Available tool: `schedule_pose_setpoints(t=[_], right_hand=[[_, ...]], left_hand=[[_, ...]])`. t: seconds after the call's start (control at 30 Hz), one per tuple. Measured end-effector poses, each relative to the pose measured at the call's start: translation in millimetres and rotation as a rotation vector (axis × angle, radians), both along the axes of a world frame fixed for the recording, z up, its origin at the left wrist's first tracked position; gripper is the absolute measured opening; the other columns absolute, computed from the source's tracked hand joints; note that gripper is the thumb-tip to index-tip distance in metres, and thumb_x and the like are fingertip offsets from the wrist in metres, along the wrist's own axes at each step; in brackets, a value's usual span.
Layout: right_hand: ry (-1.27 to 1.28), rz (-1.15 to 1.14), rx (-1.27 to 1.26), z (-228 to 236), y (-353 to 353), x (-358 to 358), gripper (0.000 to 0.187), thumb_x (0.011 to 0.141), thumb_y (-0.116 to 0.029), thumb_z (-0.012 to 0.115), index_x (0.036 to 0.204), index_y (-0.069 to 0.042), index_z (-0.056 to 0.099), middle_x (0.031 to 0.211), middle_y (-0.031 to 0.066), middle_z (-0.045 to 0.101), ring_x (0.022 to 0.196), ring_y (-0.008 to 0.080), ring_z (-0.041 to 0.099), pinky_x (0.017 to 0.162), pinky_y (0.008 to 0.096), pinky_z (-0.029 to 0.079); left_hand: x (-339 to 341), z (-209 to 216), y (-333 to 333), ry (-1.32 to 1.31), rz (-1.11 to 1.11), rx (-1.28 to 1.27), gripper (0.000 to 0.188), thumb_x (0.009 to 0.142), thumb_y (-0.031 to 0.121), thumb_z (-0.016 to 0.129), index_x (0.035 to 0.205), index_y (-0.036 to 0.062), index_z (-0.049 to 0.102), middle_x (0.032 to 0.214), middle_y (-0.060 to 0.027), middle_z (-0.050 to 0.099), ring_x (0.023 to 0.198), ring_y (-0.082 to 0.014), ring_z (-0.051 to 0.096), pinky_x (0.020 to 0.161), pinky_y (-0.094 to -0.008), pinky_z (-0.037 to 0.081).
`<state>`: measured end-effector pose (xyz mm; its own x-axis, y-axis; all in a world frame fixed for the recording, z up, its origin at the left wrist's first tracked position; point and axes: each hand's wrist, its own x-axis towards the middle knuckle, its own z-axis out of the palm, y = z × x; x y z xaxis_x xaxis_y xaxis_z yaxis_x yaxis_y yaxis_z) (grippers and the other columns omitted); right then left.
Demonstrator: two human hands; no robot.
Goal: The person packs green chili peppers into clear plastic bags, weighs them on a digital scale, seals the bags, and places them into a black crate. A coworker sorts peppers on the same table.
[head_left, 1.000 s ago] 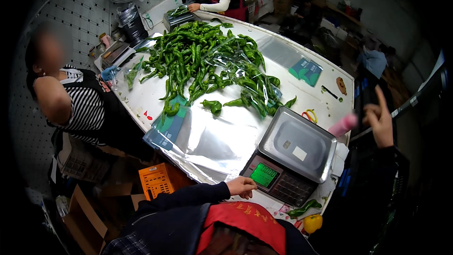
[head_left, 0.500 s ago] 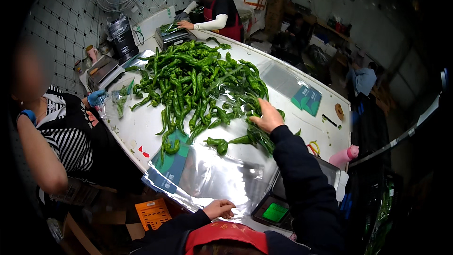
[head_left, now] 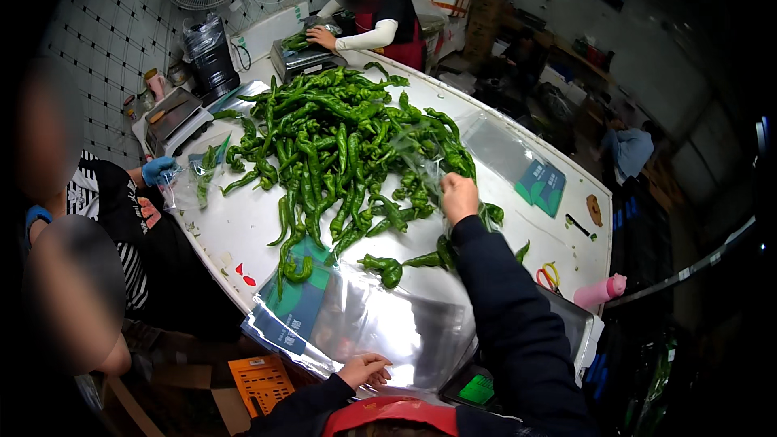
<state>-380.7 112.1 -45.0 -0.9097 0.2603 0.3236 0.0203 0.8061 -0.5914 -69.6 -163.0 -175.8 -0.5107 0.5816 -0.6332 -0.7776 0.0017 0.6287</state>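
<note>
A large heap of long green peppers (head_left: 324, 137) covers the middle of the white table (head_left: 558, 235). At the heap's right side, my right hand (head_left: 460, 197) has its fingers closed on a clear plastic bag (head_left: 421, 158), whose thin film lies over some peppers. How many peppers are inside it is hard to tell. My left hand (head_left: 364, 371) rests at the near edge, loosely curled with fingers a little apart, and I see nothing in it. It is nearest to a stack of flat clear bags (head_left: 380, 316) with green-blue printed ends.
A digital scale (head_left: 476, 388) sits under my right forearm. Scissors (head_left: 549, 277), a pink bottle (head_left: 599, 291) and a black pen (head_left: 577, 225) lie right. Leftward, a co-worker's blue-gloved hand (head_left: 158, 170) holds a bag of peppers (head_left: 202, 182). Another person works at a far scale (head_left: 303, 58).
My right hand has drawn its fingers together on the bag and lifted it slightly. My left hand has shifted a little left and toward me. The view has tilted slightly.
</note>
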Motion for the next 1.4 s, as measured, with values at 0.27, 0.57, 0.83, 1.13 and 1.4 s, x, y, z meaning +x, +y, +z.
schedule_pose_setpoints(t=[0.27,0.57,0.83,1.13,1.4], right_hand=[[0.147,0.246,-0.934,169.0,147.1,90.2,0.021,0.1,-0.024,0.05,0.089,-0.011,0.063,0.094,0.0017,0.07,0.092,0.0116,0.062,0.077,0.0309,0.045],[0.231,0.498,-1.05,242.6,198.0,185.2,0.024,0.1,-0.022,0.05,0.087,-0.006,0.062,0.09,0.0078,0.068,0.085,0.0168,0.064,0.08,0.0322,0.05],[-0.182,0.509,-0.387,150.9,171.3,360.6,0.013,0.09,-0.007,0.054,0.087,0.001,0.064,0.094,0.0116,0.067,0.1,0.0219,0.06,0.093,0.0337,0.044],[-0.22,0.277,-0.613,67.8,119.7,554.5,0.021,0.077,0.002,0.053,0.093,0.0,0.067,0.107,0.0098,0.069,0.128,0.0311,0.047,0.101,0.0429,0.041],[0.108,-0.281,-1.246,5.7,125.9,609.8,0.017,0.096,-0.012,0.05,0.095,0.002,0.06,0.073,0.0104,0.063,0.075,0.0192,0.064,0.082,0.0329,0.049]], left_hand=[[7.2,25.5,19.5,0.079,-0.052,-0.003,0.025,0.096,0.021,0.054,0.108,0.001,0.063,0.084,-0.0101,0.068,0.069,-0.0137,0.065,0.064,-0.0236,0.053],[31.7,54.8,39.6,0.111,-0.168,-0.047,0.026,0.097,0.021,0.054,0.109,-0.0007,0.059,0.085,-0.0126,0.068,0.074,-0.017,0.067,0.068,-0.0246,0.054],[45.0,60.4,45.7,0.153,-0.211,-0.039,0.028,0.097,0.023,0.054,0.109,-0.0014,0.06,0.085,-0.0133,0.068,0.072,-0.0182,0.067,0.067,-0.0272,0.055],[36.6,79.9,85.2,0.403,-0.212,-0.043,0.04,0.098,0.028,0.052,0.128,0.0029,0.046,0.104,-0.0114,0.064,0.09,-0.0175,0.065,0.075,-0.0293,0.053],[58.5,92.7,138.5,0.381,-0.236,-0.004,0.051,0.097,0.041,0.05,0.132,0.0046,0.041,0.102,-0.0136,0.061,0.09,-0.0193,0.064,0.071,-0.0307,0.055]])
